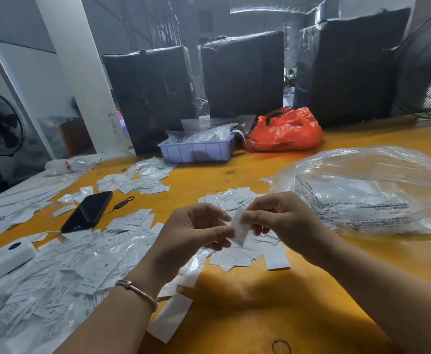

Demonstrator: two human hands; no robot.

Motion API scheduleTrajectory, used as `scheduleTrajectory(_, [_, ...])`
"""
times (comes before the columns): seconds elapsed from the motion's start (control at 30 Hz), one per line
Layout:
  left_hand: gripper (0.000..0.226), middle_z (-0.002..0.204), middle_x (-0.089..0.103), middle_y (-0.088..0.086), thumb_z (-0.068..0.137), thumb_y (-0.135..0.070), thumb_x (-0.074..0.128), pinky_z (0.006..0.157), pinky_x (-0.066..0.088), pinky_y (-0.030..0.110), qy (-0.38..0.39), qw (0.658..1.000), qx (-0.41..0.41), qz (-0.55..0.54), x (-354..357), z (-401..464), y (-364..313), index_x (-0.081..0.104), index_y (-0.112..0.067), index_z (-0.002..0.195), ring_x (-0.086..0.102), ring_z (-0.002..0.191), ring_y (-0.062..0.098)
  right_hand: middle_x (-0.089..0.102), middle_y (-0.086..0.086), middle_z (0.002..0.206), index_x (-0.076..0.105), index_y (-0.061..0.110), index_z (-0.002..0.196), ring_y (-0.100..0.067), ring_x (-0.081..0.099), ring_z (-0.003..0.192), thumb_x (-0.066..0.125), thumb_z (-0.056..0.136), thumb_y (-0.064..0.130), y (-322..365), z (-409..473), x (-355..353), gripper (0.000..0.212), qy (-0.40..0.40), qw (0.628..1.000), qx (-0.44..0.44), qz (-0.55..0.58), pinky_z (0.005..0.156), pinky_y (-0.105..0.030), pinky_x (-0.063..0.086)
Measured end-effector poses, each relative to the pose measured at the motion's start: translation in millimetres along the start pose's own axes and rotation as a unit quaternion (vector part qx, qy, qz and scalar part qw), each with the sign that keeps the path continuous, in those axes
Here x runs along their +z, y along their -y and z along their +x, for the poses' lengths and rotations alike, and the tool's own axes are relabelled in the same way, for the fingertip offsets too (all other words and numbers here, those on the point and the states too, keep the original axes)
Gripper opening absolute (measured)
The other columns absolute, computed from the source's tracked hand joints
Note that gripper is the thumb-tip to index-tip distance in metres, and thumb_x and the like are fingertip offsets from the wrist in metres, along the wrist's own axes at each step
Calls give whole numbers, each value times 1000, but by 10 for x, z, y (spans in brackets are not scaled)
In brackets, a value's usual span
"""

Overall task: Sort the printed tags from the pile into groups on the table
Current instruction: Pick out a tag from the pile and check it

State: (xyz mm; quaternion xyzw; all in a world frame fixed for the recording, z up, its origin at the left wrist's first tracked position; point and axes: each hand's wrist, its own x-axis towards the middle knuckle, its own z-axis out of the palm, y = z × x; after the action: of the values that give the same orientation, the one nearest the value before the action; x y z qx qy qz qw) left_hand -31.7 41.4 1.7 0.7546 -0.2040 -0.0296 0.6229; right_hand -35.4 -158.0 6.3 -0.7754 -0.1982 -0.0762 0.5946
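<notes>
You've got one tag (239, 227) pinched between both hands right now, held up just above the table (234, 302). Your left hand (196, 231) has its thumb and fingers curled on the tag's lower left edge, and your right hand (280, 221) is nipping the top from the other side. The tag is bowed a bit and tilted, so the print isn't flat to your eyes.

My guess is you're reading it to pick a group. Flatten it first: ease the two grips apart a touch so the curl comes out, and turn the printed face up toward you. Check the size letter before anything else, since that looks like what the loose ones are marked by, though the print is too small for me to read on this one.

The big pile (56, 272) sits on your left, spilling under your left wrist. There's a small group (247, 254) right below your hands, another (229, 198) just beyond them, and a further one (137, 182) past the phone (88, 212). Once you've decided, let go with one hand and lay the tag square on its stack, not tossed, or the groups will bleed into each other. The two near ones are already close.

Watch the clear bag (367, 190) on your right, a sleeve brushing it could sweep tags off.
</notes>
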Motion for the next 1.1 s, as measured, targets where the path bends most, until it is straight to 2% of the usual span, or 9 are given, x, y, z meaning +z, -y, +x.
scheduleTrajectory(0.13, [21, 78, 75, 13, 69, -24, 76, 59, 55, 23, -8, 1000, 14, 4, -3, -4, -2, 75, -9, 84, 71, 66, 21, 67, -9, 64, 74, 1, 77, -10, 56, 57, 76, 78, 19, 37, -34, -10, 17, 30, 999, -1, -25, 54, -22, 43])
scheduleTrajectory(0.23, [20, 76, 74, 13, 69, -24, 76, 59, 55, 22, -10, 1000, 23, 1, -25, -8, -9, 75, -9, 82, 70, 65, 20, 67, -16, 66, 73, 0, 74, -15, 56, 57, 78, 76, 14, 42, -36, -20, 15, 28, 999, -16, -42, 54, -24, 43])
scheduleTrajectory(0.3, [21, 75, 74, 13, 69, -23, 76, 59, 54, 22, -15, 999, 29, 0, -20, -6, -21, 74, -7, 83, 69, 64, 20, 66, -23, 68, 72, -4, 75, -18, 55, 56, 71, 82, 7, 24, -9, -39, 12, -4, 1000, -18, -14, 54, -26, 44])
scheduleTrajectory(0.47, [21, 75, 73, 13, 70, -22, 76, 59, 54, 23, -48, 998, 39, 3, -69, 7, -27, 74, -6, 83, 68, 64, 20, 65, -11, 61, 71, 0, 72, -11, 54, 51, 64, 87, 3, -40, 39, -192, 16, -116, 993, -16, 20, 50, -18, 44])
scheduleTrajectory(0.6, [22, 76, 74, 10, 70, -25, 76, 61, 56, 23, -46, 997, 57, 33, -49, 1, -16, 76, -9, 85, 70, 66, 22, 71, -5, 72, 74, 11, 91, -12, 62, 59, 65, 85, 0, -26, 35, -152, 15, -147, 987, -60, -13, 56, -18, 48])
scheduleTrajectory(0.73, [23, 78, 75, 7, 72, -24, 77, 65, 53, 18, -45, 994, 76, 71, -4, 14, 0, 76, -5, 86, 72, 72, 19, 71, -1, 81, 60, 20, 122, -13, 67, 71, 68, 83, 1, 71, -26, -137, 44, -211, 963, -155, -56, 66, -26, 56])
scheduleTrajectory(0.8, [20, 80, 75, 7, 75, -19, 77, 66, 53, 17, -39, 993, 84, 78, 0, 22, -6, 74, -3, 87, 72, 74, 19, 72, 6, 84, 56, 20, 128, -7, 67, 73, 70, 83, 3, 116, -52, -123, 50, -214, 955, -184, -88, 64, -25, 55])
scheduleTrajectory(0.9, [20, 79, 75, 8, 73, -17, 76, 64, 53, 17, -30, 992, 90, 80, 7, 14, -12, 72, -2, 85, 72, 72, 19, 72, 8, 85, 55, 23, 125, -5, 67, 75, 71, 82, 1, 157, -76, -78, 51, -194, 950, -217, -111, 61, -25, 54])
scheduleTrajectory(1.1, [24, 77, 74, 7, 70, -20, 77, 63, 53, 16, -27, 992, 88, 82, 15, -4, -18, 71, -1, 84, 71, 69, 17, 71, 13, 83, 61, 17, 118, -4, 67, 73, 73, 80, 3, 152, -80, -77, 42, -165, 947, -242, -133, 59, -17, 51])
